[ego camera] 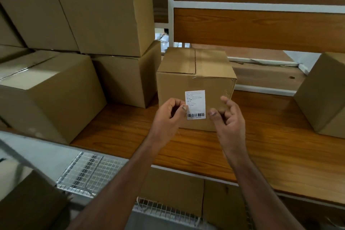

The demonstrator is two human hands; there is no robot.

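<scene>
On the brown wood-grain shelf board (261, 145), a stack of large plain brown cardboard cartons (104, 15) stood at the left, and a smaller taped brown cardboard box (196, 80) stood upright near the middle, apart from the stack. Before that box's near face, the left hand (169, 115) had its fingers curled, its thumb and forefinger pinching the left edge of a small white rectangular paper label (195, 104) with a barcode, held upright against that face. The right hand (229, 115) hovered just beside the label's lower right corner, fingers loosely curled, gripping nothing.
</scene>
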